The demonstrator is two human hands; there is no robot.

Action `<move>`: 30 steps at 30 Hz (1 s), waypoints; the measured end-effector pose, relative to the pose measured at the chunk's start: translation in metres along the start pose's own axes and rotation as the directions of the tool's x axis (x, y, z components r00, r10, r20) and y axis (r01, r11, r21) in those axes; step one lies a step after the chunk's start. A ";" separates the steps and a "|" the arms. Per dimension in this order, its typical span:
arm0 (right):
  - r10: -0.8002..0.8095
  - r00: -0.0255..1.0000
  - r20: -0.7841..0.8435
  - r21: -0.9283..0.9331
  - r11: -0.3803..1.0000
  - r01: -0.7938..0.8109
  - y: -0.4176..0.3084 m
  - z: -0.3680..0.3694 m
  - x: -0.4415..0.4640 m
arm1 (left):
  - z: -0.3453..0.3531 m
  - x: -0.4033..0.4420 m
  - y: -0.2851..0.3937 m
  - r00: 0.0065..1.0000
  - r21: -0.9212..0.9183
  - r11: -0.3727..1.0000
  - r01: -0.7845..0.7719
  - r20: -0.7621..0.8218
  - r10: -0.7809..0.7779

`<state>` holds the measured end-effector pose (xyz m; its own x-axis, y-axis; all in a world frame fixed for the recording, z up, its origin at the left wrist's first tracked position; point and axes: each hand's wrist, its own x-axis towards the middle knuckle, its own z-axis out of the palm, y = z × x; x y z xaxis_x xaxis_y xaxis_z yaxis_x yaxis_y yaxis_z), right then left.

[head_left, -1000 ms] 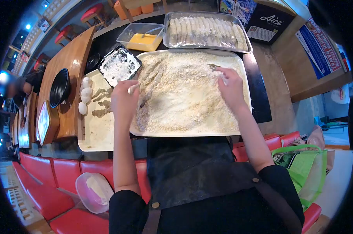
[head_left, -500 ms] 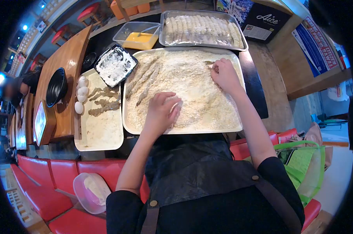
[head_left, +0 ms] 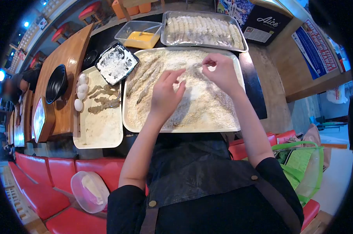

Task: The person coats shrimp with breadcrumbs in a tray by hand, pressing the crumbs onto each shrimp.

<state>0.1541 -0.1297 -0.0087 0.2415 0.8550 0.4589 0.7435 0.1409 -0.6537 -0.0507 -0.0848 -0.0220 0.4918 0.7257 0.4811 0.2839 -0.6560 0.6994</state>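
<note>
Your left hand (head_left: 165, 95) open, right hand (head_left: 224, 74) grip can't tell, over one cream rectangular crumb tray (head_left: 207, 130); one black square dish (head_left: 124, 72), tray's ten o'clock.

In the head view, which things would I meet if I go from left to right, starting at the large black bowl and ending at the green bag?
Black bowl, eggs, uncoated shrimp, left hand, right hand, green bag.

crumbs (head_left: 207, 117): rough, matt | bowl (head_left: 56, 85): glossy (plastic, by its look) | table (head_left: 69, 56): glossy wood
</note>
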 end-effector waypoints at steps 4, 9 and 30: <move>-0.048 0.999 0.025 0.012 0.999 0.048 -0.024 0.002 0.002 | 0.015 0.034 0.002 0.998 -0.100 0.993 -0.063 0.011 0.064; 0.037 0.999 0.012 0.180 0.983 -0.038 -0.022 -0.001 -0.002 | 0.017 0.049 -0.004 0.998 0.007 0.998 -0.060 0.015 0.060; 0.296 0.931 -0.213 0.202 0.946 -0.255 0.057 0.010 -0.054 | -0.026 0.075 0.066 0.999 -0.273 0.962 -0.015 -0.033 0.006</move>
<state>0.1772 -0.1623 -0.0769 0.5777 0.7318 0.3616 0.5156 0.0162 -0.8567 -0.0168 -0.0682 0.0736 0.4662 0.7282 0.5024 0.0413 -0.5852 0.8099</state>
